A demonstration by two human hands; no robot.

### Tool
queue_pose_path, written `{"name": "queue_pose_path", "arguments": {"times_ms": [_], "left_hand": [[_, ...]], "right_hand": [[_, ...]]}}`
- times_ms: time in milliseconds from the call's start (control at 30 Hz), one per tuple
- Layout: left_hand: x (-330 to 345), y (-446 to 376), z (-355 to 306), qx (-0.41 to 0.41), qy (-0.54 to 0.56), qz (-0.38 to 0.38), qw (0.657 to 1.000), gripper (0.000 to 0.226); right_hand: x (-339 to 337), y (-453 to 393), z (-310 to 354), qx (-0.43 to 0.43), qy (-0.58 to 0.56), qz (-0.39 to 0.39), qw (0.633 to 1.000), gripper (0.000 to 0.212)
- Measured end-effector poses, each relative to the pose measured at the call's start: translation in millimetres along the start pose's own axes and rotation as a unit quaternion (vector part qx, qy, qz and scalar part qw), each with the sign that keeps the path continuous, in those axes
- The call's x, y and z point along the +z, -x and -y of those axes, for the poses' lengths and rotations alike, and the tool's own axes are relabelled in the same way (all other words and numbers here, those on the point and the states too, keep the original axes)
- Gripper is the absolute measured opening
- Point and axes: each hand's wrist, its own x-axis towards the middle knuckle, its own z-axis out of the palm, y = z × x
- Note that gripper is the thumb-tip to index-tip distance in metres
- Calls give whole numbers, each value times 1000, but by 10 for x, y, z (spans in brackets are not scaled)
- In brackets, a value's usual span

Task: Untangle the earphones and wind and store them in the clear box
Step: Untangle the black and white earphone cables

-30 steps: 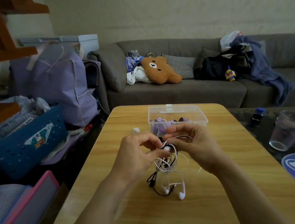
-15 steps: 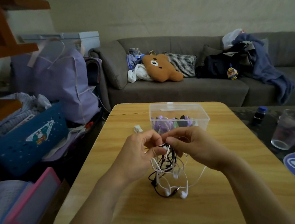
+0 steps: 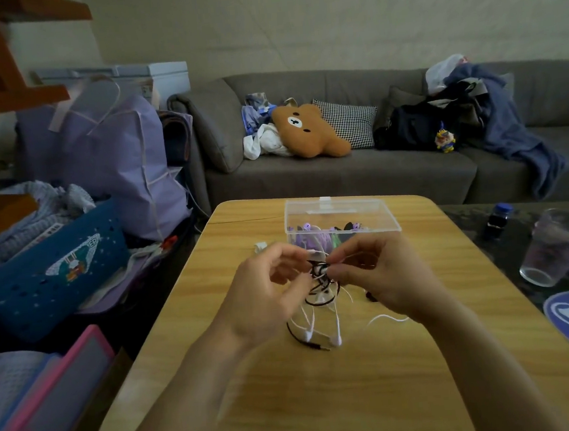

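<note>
Above the middle of the wooden table (image 3: 258,406), the left hand (image 3: 269,295) and right hand (image 3: 378,276) each pinch a knot of white and dark earphones (image 3: 321,294), whose buds and plug dangle to the tabletop. Just behind stands the clear box (image 3: 340,217), lid up, with purple cords already inside. Such cords are light, limp and quick to snag, so loops are best taken near the knot and eased apart, not yanked.
</note>
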Motion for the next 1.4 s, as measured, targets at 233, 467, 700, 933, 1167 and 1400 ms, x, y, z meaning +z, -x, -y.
{"name": "queue_pose_path", "arguments": {"times_ms": [233, 467, 700, 933, 1167, 1400], "left_hand": [[23, 13, -9, -11, -44, -27, 999, 13], [40, -1, -5, 61, -215, -64, 972, 15], [24, -37, -13, 8, -204, -96, 974, 15], [-27, -45, 18, -69, -43, -97, 992, 23], [55, -67, 58, -100, 16, -163, 981, 26], [83, -86, 7, -104, 92, -158, 978, 18]], "right_hand": [[103, 2, -16, -38, 8, -17, 999, 21], [250, 7, -11, -91, 82, -49, 991, 17], [385, 12, -23, -239, 189, -112, 946, 17], [511, 27, -12, -291, 222, -165, 916, 16], [649, 17, 55, -143, 131, -182, 964, 14], [540, -38, 47, 30, -82, -150, 985, 5]]}}
